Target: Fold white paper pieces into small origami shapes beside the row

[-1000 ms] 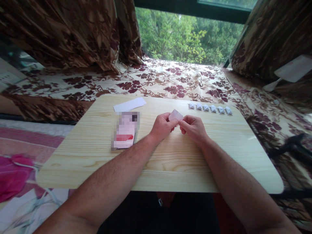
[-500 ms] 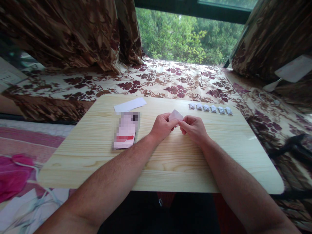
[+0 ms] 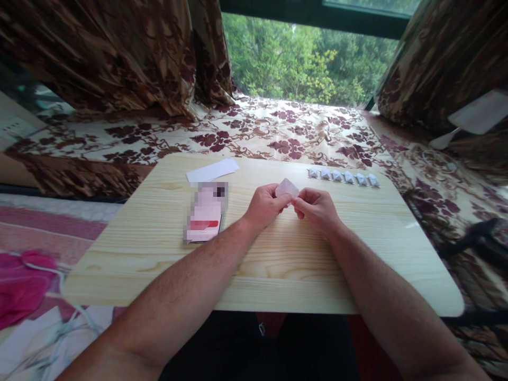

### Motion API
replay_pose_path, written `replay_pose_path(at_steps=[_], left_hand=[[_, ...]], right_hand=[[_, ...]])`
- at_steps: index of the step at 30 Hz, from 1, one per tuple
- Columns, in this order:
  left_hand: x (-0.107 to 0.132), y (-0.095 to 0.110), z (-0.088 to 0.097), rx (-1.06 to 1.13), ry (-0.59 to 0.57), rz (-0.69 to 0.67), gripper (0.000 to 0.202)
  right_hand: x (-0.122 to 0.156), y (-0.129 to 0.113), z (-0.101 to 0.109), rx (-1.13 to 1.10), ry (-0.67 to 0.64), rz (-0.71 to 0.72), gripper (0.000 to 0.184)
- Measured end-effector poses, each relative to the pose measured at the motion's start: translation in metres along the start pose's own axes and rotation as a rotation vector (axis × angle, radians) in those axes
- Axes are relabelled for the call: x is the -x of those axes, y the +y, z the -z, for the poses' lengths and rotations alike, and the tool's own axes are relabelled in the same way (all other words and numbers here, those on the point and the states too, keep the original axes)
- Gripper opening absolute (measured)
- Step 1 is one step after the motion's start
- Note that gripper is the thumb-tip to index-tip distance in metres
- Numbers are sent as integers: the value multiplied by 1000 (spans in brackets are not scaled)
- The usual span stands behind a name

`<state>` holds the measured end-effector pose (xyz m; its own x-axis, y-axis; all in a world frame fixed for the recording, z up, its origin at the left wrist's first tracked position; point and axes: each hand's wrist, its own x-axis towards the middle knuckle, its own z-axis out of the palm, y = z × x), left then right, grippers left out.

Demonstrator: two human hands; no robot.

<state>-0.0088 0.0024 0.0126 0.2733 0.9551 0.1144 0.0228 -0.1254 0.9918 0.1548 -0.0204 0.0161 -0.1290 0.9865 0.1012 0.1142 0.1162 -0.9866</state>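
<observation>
A small folded piece of white paper (image 3: 286, 187) is held up between my two hands above the middle of the table. My left hand (image 3: 269, 201) grips its left and lower edge, the thumb lying across the front. My right hand (image 3: 314, 205) pinches the lower right corner between thumb and curled fingers. The fingertips behind the paper are hidden. Beyond my right hand, several small folded paper shapes (image 3: 336, 176) with peaked tops stand in a row near the table's far edge.
The pale wooden table (image 3: 293, 264) has rounded corners. On its left lie white paper strips (image 3: 212, 170) and a phone (image 3: 205, 211), partly blurred out. A floral cloth (image 3: 286, 127) covers the sill behind. Left of the table are a pink cloth (image 3: 24, 288) and white cables (image 3: 79, 312).
Both hands keep their hold on the folded paper, with hardly any movement. The whole view has shifted very slightly.
</observation>
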Motion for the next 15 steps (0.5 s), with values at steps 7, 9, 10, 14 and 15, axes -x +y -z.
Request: replay_pose_path(at_steps=[7,9,10,14,15], left_hand=[[0,-1,-1,23,-2,9,18],[0,-2,-1,38,0,12,17],[0,-3,-1,42,3,13,18],[0,-3,0,34,11,32,20],[0,-3,0,32,8,36,21]], right_hand=[[0,0,-1,4,5,3,34],[0,0,-1,3,9,5,30],[0,0,-1,4,12,6,28],[0,0,-2,19,26,9,24],[0,0,-2,16,30,13,24]])
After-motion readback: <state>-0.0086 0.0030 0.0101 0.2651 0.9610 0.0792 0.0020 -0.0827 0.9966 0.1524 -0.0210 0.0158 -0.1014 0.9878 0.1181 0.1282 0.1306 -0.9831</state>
